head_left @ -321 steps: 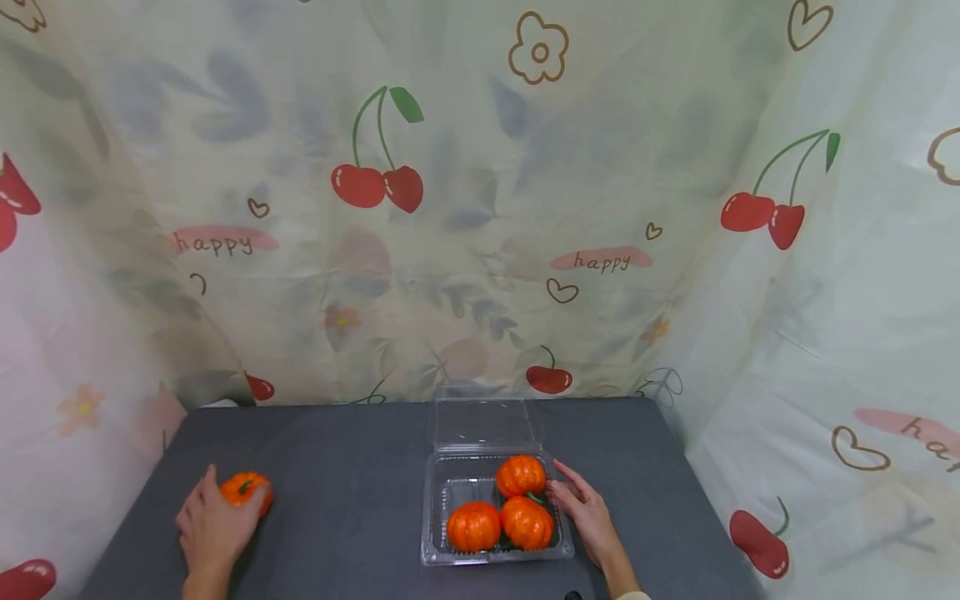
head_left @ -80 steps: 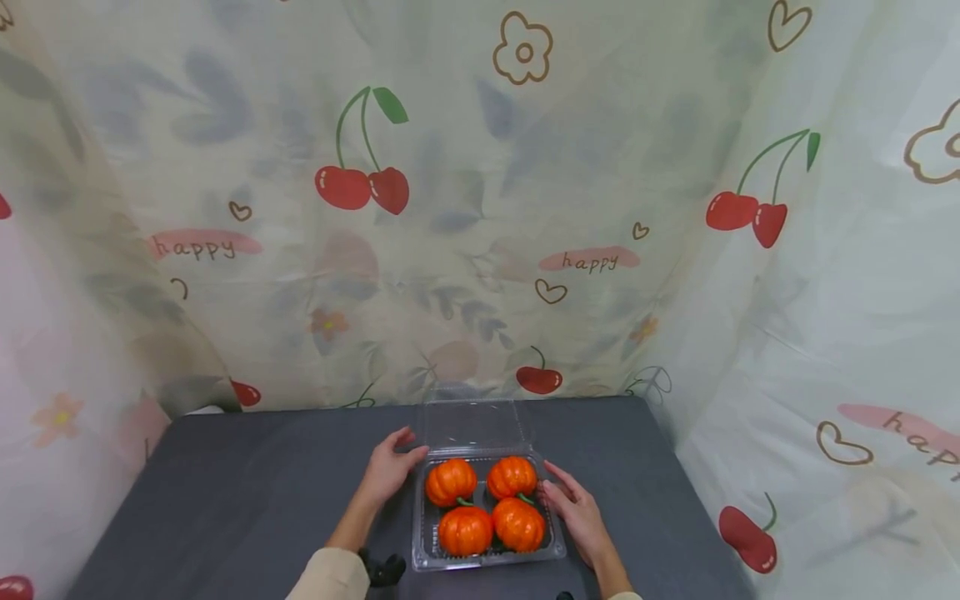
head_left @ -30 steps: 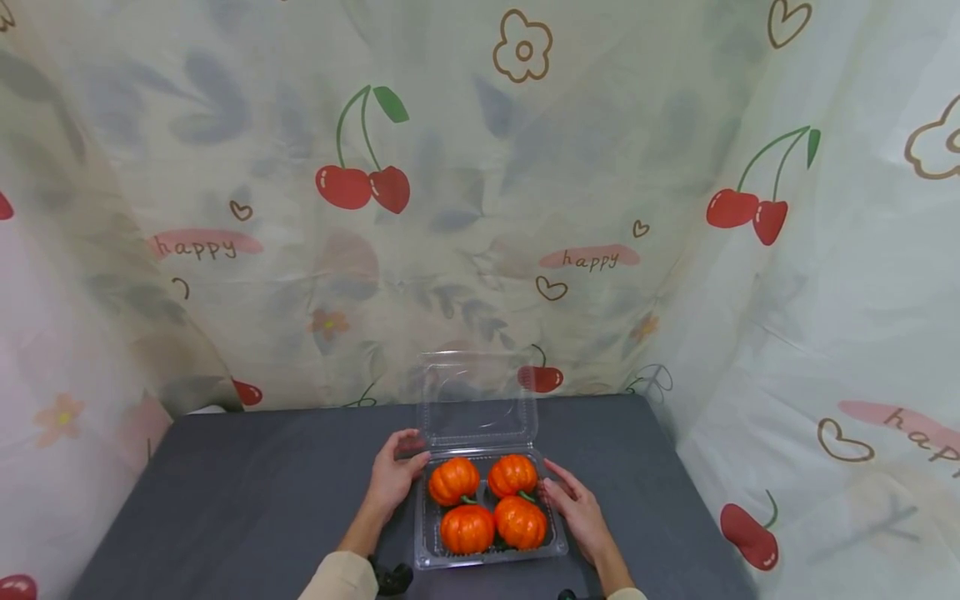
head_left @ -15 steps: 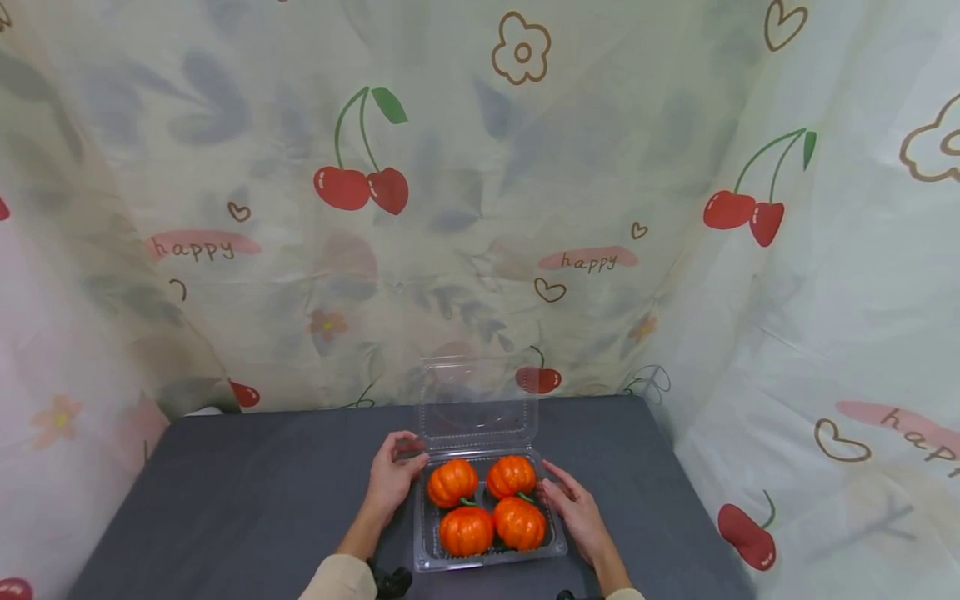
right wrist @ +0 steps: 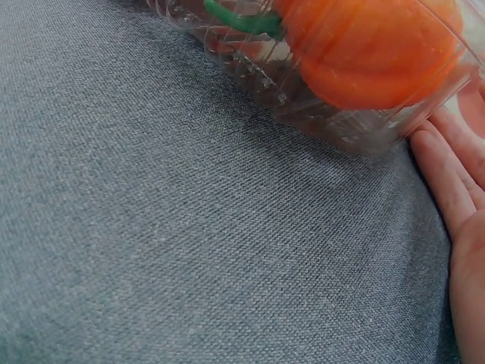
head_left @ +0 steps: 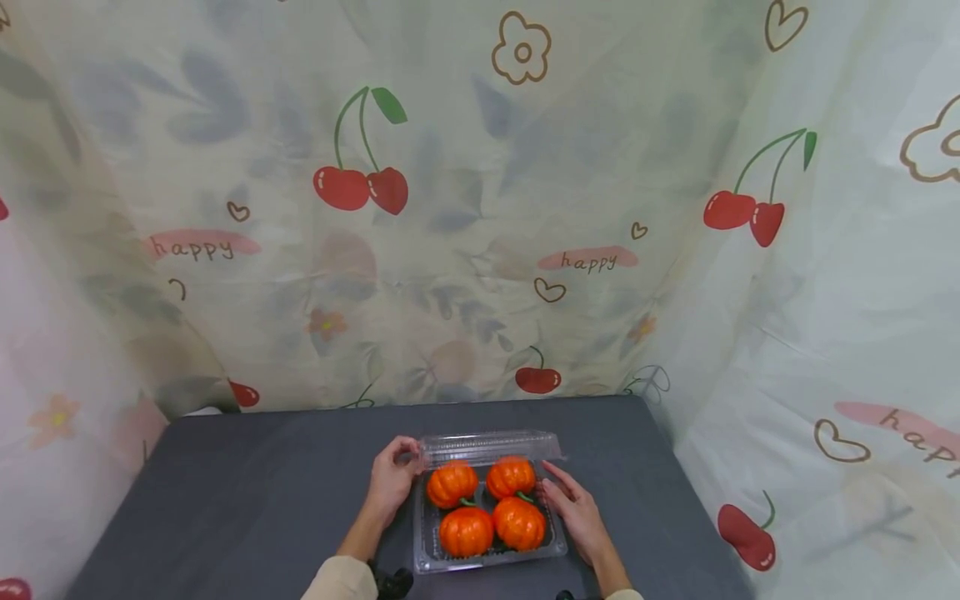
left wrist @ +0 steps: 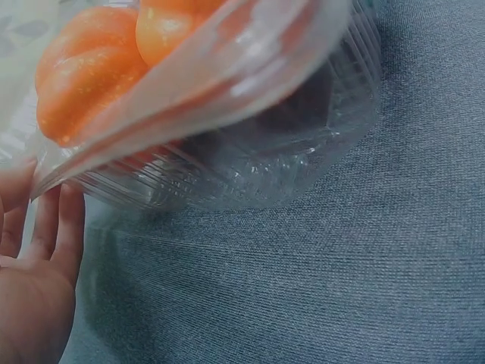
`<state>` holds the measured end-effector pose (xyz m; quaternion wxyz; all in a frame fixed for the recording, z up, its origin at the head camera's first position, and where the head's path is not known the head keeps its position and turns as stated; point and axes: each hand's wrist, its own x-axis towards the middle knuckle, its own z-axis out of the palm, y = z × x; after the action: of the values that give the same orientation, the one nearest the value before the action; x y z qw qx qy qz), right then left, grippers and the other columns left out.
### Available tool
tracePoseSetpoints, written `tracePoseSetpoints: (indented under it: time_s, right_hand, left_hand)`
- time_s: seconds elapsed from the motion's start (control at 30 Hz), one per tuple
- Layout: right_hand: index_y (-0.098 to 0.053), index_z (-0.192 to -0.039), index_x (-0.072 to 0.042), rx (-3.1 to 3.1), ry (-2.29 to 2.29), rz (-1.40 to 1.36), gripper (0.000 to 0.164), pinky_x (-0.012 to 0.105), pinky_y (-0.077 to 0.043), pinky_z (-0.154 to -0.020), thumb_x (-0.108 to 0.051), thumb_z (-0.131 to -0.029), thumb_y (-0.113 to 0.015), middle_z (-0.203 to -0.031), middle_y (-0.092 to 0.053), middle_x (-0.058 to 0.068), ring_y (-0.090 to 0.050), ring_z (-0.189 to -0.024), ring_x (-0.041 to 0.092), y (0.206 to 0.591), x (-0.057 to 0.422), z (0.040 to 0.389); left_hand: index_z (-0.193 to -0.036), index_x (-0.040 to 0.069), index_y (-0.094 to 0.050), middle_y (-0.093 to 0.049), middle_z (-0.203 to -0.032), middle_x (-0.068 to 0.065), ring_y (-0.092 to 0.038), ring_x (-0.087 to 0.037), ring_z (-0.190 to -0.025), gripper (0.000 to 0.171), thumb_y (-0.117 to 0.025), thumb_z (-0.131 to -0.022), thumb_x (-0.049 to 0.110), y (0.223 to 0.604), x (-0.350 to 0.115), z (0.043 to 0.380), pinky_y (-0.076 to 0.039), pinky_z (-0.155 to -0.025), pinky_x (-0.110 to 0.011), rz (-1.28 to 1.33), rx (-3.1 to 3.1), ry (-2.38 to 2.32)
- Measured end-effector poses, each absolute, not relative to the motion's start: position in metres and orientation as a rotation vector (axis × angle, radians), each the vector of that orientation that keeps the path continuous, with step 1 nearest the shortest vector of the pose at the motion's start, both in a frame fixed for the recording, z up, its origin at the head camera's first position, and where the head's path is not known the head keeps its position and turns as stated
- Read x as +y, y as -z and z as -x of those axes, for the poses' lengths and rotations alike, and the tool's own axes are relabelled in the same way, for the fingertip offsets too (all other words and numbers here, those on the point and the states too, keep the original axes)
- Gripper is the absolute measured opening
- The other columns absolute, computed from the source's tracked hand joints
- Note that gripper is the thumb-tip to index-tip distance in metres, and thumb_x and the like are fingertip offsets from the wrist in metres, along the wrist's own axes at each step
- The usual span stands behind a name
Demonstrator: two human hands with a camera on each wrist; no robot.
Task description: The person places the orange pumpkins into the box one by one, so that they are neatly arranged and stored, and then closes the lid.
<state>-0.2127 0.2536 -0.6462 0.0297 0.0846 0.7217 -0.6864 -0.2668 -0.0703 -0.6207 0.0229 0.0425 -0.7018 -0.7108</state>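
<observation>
A clear plastic clamshell container (head_left: pixel 491 564) holds several small orange pumpkins (head_left: pixel 467 532) with green stems. Its lid (head_left: pixel 487 446) slants over the back of the base, still raised at the front. My left hand (head_left: pixel 392 479) is at the back left corner. In the left wrist view, the thumb and fingers (left wrist: pixel 47 224) pinch the plastic edge there, with the clear side wall bending away to the right. At the right wall lies my right hand (head_left: pixel 577 508), its fingers extended. The right wrist view shows these fingertips (right wrist: pixel 428 144) against the container's lower corner.
The container stands on a dark grey cloth-covered table (head_left: pixel 262 492). Behind and at both sides hangs a light curtain (head_left: pixel 465 275) printed with cherries. A black object (head_left: pixel 393 582) lies beside the left wrist at the front.
The lid has swung from upright at the back to slanting forward over the base. Earlier, the left hand brought the last pumpkin from the left into the container. The right hand has stayed put.
</observation>
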Motion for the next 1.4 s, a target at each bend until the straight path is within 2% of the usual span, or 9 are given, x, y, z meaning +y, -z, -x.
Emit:
tracePoseSetpoints:
  time_s: [0.23,0.43,0.53,0.7,0.8,0.93,1.03,1.17,1.4]
  right_hand:
    - [-0.053,-0.148,-0.008,2.28,2.048,-0.257,0.058,0.027,-0.06,-0.088,-0.039,-0.1,-0.065,-0.126,-0.072,0.017,-0.073,-0.103,0.014,0.647,0.257,0.212]
    - [-0.051,-0.15,-0.01,2.298,1.976,-0.31,0.061,0.039,-0.058,-0.096,-0.045,-0.101,-0.061,-0.145,-0.059,0.02,-0.068,-0.121,0.025,0.642,0.256,0.21]
    - [-0.05,-0.151,-0.011,2.304,1.942,-0.311,0.067,0.045,-0.057,-0.098,-0.056,-0.102,-0.052,-0.145,-0.059,0.022,-0.065,-0.124,0.032,0.638,0.256,0.211]
    - [-0.043,-0.155,-0.007,2.21,1.98,-0.212,0.075,0.046,-0.053,-0.104,-0.063,-0.105,-0.034,-0.15,-0.054,0.022,-0.059,-0.133,0.035,0.634,0.257,0.212]
    - [-0.042,-0.156,-0.007,2.161,2.015,-0.184,0.071,0.042,-0.054,-0.104,-0.058,-0.106,-0.04,-0.149,-0.056,0.021,-0.06,-0.132,0.032,0.632,0.259,0.213]
    - [-0.047,-0.153,-0.014,2.145,2.03,-0.257,0.063,0.035,-0.058,-0.097,-0.049,-0.102,-0.056,-0.14,-0.064,0.016,-0.068,-0.121,0.023,0.634,0.259,0.215]
    - [-0.052,-0.15,-0.018,2.171,2.028,-0.323,0.058,0.031,-0.059,-0.091,-0.045,-0.1,-0.062,-0.142,-0.063,0.015,-0.07,-0.114,0.017,0.636,0.258,0.216]
    - [-0.056,-0.147,-0.021,2.218,2.019,-0.374,0.054,0.029,-0.058,-0.087,-0.044,-0.099,-0.063,-0.148,-0.057,0.016,-0.07,-0.11,0.015,0.639,0.255,0.216]
    - [-0.066,-0.138,-0.021,2.411,1.946,-0.41,0.047,0.025,-0.055,-0.084,-0.045,-0.097,-0.065,-0.134,-0.069,0.012,-0.07,-0.105,0.014,0.639,0.25,0.214]
  left_hand:
    - [-0.085,0.003,-0.064,-0.071,-0.107,-0.015,-0.066,-0.02,-0.093,0.013,-0.065,-0.085,-0.01,0.624,-0.071,0.266,-0.051,-0.069,-0.022,-0.143,-2.291,2.034]
    - [-0.075,-0.001,-0.063,-0.076,-0.109,-0.017,-0.069,-0.016,-0.098,0.016,-0.062,-0.086,-0.014,0.626,-0.07,0.267,-0.05,-0.071,-0.018,-0.118,-2.285,2.019]
    - [-0.073,-0.002,-0.062,-0.076,-0.107,-0.017,-0.069,-0.013,-0.096,0.018,-0.063,-0.086,-0.015,0.625,-0.069,0.267,-0.051,-0.071,-0.017,-0.097,-2.27,2.015]
    - [-0.07,-0.003,-0.061,-0.075,-0.105,-0.016,-0.068,-0.01,-0.094,0.021,-0.063,-0.086,-0.016,0.623,-0.068,0.267,-0.051,-0.071,-0.017,-0.072,-2.262,2.001]
    - [-0.07,-0.002,-0.061,-0.075,-0.104,-0.016,-0.067,-0.009,-0.092,0.02,-0.063,-0.085,-0.016,0.623,-0.068,0.267,-0.05,-0.07,-0.016,-0.072,-2.276,1.984]
    - [-0.071,-0.004,-0.061,-0.075,-0.105,-0.018,-0.068,-0.009,-0.091,0.018,-0.065,-0.085,-0.014,0.626,-0.07,0.268,-0.051,-0.07,-0.017,-0.078,-2.263,2.045]
    - [-0.073,-0.004,-0.06,-0.074,-0.109,-0.019,-0.069,-0.01,-0.094,0.017,-0.066,-0.086,-0.013,0.628,-0.071,0.269,-0.054,-0.072,-0.02,-0.119,-2.204,2.202]
    - [-0.075,0.002,-0.058,-0.071,-0.117,-0.019,-0.068,-0.015,-0.101,0.021,-0.061,-0.09,-0.012,0.632,-0.073,0.269,-0.056,-0.077,-0.024,-0.186,-2.074,2.462]
    - [-0.084,0.01,-0.06,-0.07,-0.124,-0.011,-0.063,-0.017,-0.116,0.031,-0.04,-0.1,-0.008,0.633,-0.076,0.266,-0.053,-0.091,-0.024,-0.143,-1.75,2.842]
